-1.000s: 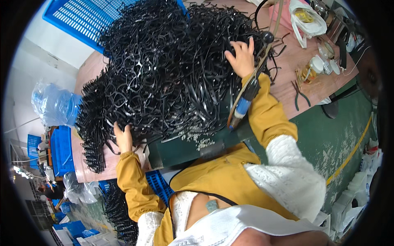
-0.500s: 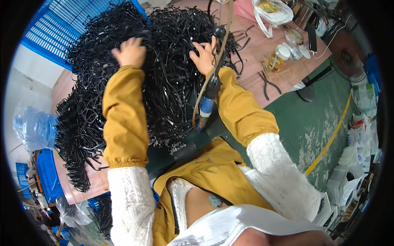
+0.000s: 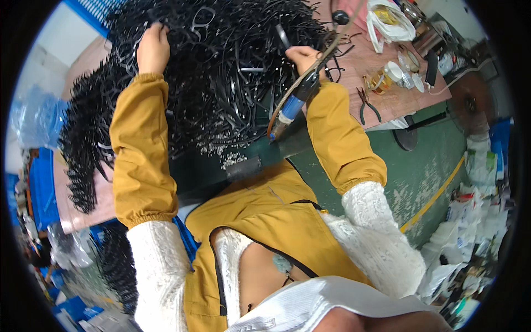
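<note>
A big tangled heap of thin black plastic eyeglass-frame parts covers most of the pinkish-brown wooden counter in front of the person. The pieces look light and springy, each one stiff but thin, and they hook into one another; my judgement is that pulling one strand would drag neighbours along, so a single piece is best pinched near its free end and lifted clear rather than tugged from the middle. They seem smooth, probably a little slippery, and liable to snap if bent hard.

The left hand reaches into the upper left of the heap, fingers curled in among the black pieces; whether it grips one I cannot tell. The right hand rests at the heap's right edge, loosely curled, with black strands at the fingers; a firm hold is not visible. Just beside it hangs a blue-handled tool on a curved cable.

Further right on the counter lie dark-handled pliers, a white plastic bag and small containers.
</note>
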`<state>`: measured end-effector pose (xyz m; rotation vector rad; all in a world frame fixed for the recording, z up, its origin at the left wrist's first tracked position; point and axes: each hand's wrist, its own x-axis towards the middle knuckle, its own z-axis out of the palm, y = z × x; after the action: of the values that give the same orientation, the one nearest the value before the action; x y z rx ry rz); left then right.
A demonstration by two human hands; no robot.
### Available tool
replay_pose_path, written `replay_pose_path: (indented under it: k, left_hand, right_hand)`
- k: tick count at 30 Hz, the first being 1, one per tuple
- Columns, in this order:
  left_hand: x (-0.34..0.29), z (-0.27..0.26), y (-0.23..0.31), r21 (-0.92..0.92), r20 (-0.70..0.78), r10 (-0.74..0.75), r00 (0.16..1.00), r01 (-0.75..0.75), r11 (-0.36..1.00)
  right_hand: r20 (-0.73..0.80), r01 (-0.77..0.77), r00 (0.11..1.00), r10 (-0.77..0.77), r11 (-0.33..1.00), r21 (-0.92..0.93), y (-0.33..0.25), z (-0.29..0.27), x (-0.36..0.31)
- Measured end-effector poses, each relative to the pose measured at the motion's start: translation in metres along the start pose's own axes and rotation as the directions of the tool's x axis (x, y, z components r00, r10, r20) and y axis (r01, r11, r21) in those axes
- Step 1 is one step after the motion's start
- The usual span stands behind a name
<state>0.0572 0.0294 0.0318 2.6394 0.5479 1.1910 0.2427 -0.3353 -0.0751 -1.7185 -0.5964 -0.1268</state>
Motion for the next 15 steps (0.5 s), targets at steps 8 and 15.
replay_pose_path:
  k: [8,15]
  left_hand:
    - [-0.043,-0.117,0.003,-0.703,0.209,-0.567,0.797,0.525,0.479]
    - [-0.227,-0.171,-0.128,-0.664,-0.161,-0.848,0.505,0.580,0.472]
  right_hand:
    - [0.187,0.432,0.897,-0.401,0.885,-0.173,0.014,-0.033,0.017]
    - [0.011,0.013,1.000,-0.008,0.813,-0.582,0.146,-0.092,0.062]
